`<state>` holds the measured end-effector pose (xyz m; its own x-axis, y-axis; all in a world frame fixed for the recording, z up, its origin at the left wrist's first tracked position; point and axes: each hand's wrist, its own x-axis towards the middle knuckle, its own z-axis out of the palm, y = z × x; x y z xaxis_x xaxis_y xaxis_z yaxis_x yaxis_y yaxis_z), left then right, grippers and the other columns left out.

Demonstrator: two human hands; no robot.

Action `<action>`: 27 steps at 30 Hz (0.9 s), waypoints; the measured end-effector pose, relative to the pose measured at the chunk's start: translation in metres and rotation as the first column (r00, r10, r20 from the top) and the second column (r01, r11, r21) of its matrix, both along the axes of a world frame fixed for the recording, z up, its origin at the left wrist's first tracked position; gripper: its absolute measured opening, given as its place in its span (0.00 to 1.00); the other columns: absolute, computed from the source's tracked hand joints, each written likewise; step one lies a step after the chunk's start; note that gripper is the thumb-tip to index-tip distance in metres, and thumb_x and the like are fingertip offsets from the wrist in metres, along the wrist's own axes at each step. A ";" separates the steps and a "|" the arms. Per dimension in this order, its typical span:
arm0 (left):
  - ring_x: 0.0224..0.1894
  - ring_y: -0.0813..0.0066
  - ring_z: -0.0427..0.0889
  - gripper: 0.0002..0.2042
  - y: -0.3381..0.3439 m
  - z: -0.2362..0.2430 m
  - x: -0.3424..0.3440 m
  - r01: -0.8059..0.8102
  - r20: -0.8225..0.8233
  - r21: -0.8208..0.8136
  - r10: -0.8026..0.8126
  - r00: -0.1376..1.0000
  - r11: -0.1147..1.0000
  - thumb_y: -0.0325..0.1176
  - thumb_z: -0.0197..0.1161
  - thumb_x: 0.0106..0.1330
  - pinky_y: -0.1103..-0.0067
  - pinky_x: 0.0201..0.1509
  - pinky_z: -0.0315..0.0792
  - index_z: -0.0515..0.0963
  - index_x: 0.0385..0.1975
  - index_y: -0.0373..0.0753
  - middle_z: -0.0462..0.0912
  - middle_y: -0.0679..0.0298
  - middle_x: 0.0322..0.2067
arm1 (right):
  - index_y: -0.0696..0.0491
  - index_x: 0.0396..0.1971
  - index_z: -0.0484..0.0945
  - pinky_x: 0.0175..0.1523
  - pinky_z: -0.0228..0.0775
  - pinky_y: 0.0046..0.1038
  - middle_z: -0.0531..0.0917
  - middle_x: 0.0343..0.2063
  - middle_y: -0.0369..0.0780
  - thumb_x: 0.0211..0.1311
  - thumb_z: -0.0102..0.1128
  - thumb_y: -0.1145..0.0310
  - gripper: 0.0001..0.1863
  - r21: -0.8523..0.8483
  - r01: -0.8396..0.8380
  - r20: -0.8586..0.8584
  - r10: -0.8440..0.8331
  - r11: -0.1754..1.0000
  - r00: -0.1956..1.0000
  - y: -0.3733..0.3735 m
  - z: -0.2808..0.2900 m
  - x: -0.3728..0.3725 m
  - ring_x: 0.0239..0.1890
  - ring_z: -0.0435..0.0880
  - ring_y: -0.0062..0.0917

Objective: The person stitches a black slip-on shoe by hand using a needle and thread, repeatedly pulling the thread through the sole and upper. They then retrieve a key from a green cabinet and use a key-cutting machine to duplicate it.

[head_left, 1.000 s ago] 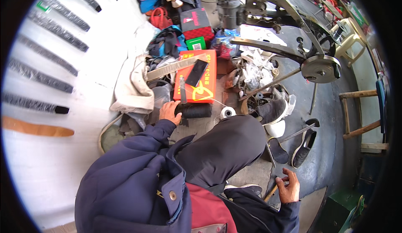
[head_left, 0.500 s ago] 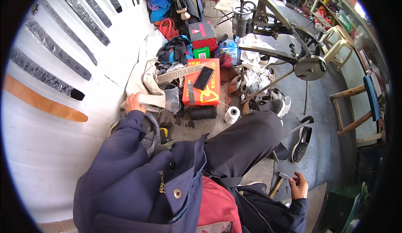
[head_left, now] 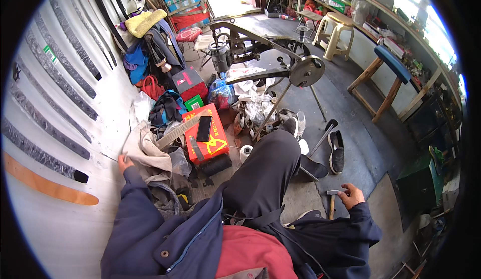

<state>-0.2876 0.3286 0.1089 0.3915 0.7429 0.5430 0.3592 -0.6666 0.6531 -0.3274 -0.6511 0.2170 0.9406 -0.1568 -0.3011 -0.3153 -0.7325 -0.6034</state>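
My left hand point(head_left: 126, 163) is at the left edge of a beige cloth point(head_left: 145, 151), with its fingers closed on the cloth; they show only in part. On the right, my right hand point(head_left: 352, 196) has its curled fingertips on the metal head of a hammer point(head_left: 331, 201). The hammer's wooden handle points down toward my leg, near a shoe sole. Beside the cloth lies a red box point(head_left: 216, 136) with a black phone point(head_left: 204, 128) and a strip on top. A white thread spool point(head_left: 245, 152) and a black thread spool point(head_left: 215, 164) sit by the box.
A black hand-cranked sewing machine point(head_left: 260, 53) stands ahead on thin legs. A black shoe point(head_left: 336, 153) and a metal shoe stand point(head_left: 313, 166) are right of my knee. Wooden stools, one blue-topped point(head_left: 392, 63), line the right. Wrapped strips point(head_left: 60, 83) lie on the white surface at left.
The view has turned right and tilted up. My right hand, earlier apart from the hammer with fingers spread, now touches its head. My left hand stays at the cloth.
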 end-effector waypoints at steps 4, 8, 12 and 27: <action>0.45 0.57 0.84 0.12 -0.094 0.124 0.056 0.336 0.132 0.134 -0.353 0.926 0.932 0.23 0.56 0.64 0.68 0.53 0.76 0.79 0.47 0.37 0.85 0.54 0.42 | 0.57 0.53 0.82 0.48 0.80 0.37 0.89 0.35 0.49 0.61 0.71 0.60 0.24 -0.026 -0.011 0.013 0.012 1.000 1.000 -0.001 0.002 0.000 0.39 0.89 0.40; 0.53 0.49 0.82 0.13 -0.219 0.262 0.059 0.481 -0.044 0.674 -0.619 0.784 0.561 0.17 0.56 0.57 0.63 0.60 0.74 0.81 0.40 0.36 0.84 0.54 0.42 | 0.58 0.54 0.82 0.48 0.80 0.36 0.89 0.35 0.49 0.62 0.71 0.61 0.24 -0.006 -0.002 0.048 0.002 1.000 0.999 -0.011 -0.005 -0.006 0.39 0.89 0.37; 0.47 0.50 0.84 0.13 -0.340 0.352 0.041 0.492 -0.032 0.822 -0.839 0.544 0.288 0.16 0.61 0.55 0.60 0.59 0.77 0.77 0.40 0.37 0.85 0.57 0.40 | 0.59 0.54 0.82 0.46 0.80 0.36 0.89 0.33 0.49 0.63 0.71 0.60 0.24 0.062 0.074 0.052 -0.077 0.995 0.996 -0.025 -0.016 -0.020 0.38 0.89 0.35; 0.81 0.44 0.50 0.20 -0.689 0.223 -0.075 0.206 -0.457 0.094 -0.226 -0.860 -0.974 0.33 0.68 0.57 0.57 0.62 0.69 0.74 0.51 0.45 0.64 0.47 0.72 | 0.60 0.57 0.79 0.41 0.78 0.29 0.88 0.37 0.41 0.69 0.66 0.61 0.23 0.741 0.318 0.111 -0.575 0.591 0.811 -0.032 0.022 -0.112 0.35 0.86 0.24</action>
